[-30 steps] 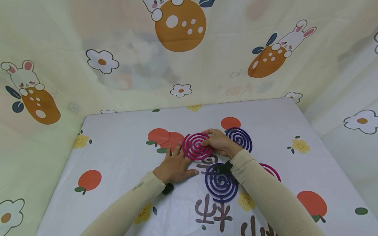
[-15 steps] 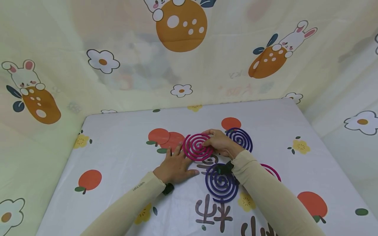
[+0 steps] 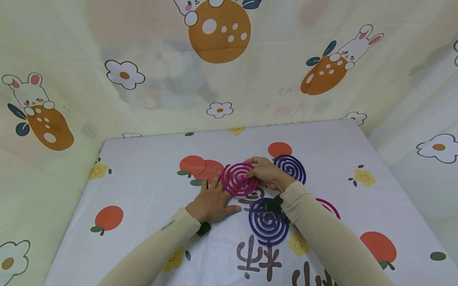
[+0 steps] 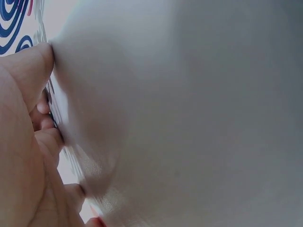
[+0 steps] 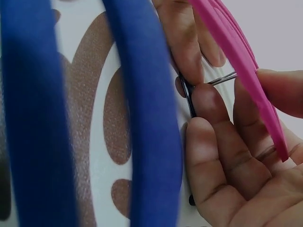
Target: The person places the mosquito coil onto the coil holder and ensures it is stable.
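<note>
My right hand [image 3: 266, 173] pinches a pink mosquito coil [image 3: 241, 178] between thumb and fingers, above the tabletop. In the right wrist view this coil [image 5: 246, 80] is edge-on, with a thin metal prong [image 5: 222, 79] against its inner side. The prong joins a dark strip [image 5: 190, 103] low at the table, like a small coil stand. My left hand [image 3: 211, 204] lies palm down with fingers spread, its index fingertip partly hidden under the pink coil. Left-hand fingers [image 5: 182, 42] touch the dark strip. The left wrist view shows mostly tabletop beside the left hand [image 4: 28, 127].
One dark blue mosquito coil [image 3: 269, 221] lies nearer, beneath the right wrist; another [image 3: 291, 170] is just beyond the right hand. A second pink coil [image 3: 330, 205] is partly covered by the right sleeve [image 3: 315, 222]. A printed cloth [image 3: 143, 171] covers the table, and a curtain [image 3: 161, 99] hangs behind.
The pink coil has shifted very slightly toward the near side in my right hand. My left hand and the other coils stay where they were.
</note>
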A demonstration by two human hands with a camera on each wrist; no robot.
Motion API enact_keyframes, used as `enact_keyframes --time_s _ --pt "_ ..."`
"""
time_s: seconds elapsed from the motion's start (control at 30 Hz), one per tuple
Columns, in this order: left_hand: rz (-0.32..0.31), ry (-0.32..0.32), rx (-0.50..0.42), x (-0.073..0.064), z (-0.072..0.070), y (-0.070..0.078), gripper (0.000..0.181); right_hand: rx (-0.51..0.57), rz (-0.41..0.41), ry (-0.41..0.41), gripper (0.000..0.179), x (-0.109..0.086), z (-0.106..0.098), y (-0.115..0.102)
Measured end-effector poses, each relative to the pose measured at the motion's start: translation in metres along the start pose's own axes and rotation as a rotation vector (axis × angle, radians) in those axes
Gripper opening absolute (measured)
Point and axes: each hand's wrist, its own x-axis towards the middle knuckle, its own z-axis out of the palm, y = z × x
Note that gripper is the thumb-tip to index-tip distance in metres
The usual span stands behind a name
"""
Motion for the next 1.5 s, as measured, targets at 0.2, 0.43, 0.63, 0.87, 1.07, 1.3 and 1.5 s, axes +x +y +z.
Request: enact_keyframes --time_s 0.2,0.43,0.63,0.87,1.07,1.3,1.5 --pt "0.001 0.000 0.004 0.0000 0.0002 -0.0007 0.084 -0.008 -0.008 -0.009 0.052 0.0001 0.0011 -0.0014" --pt "0.010 0.005 0.006 -0.0006 0.0003 -0.0008 0.083 -0.001 -0.011 -0.005 0.051 0.0013 0.0016 -0.0012" --pt "0.012 0.008 0.012 -0.0002 0.0004 -0.0014 0.083 0.010 -0.007 0.001 0.051 0.0027 0.0028 -0.0012" --pt "0.006 0.001 0.003 -0.0003 0.0002 -0.0013 0.084 0.011 0.000 0.013 0.051 0.0026 0.0035 -0.0018" --pt "0.001 -0.001 0.005 0.0003 0.0009 -0.0011 0.085 0.011 0.007 0.020 0.051 0.0019 0.0029 -0.0022" --pt "-0.005 -0.001 0.013 0.0021 0.0026 -0.0018 0.084 0.008 0.017 0.010 0.051 0.0022 0.0019 -0.0020" --pt "0.005 0.001 0.025 0.0005 0.0016 -0.0027 0.082 0.004 0.008 0.004 0.051 0.0042 0.0016 -0.0008"
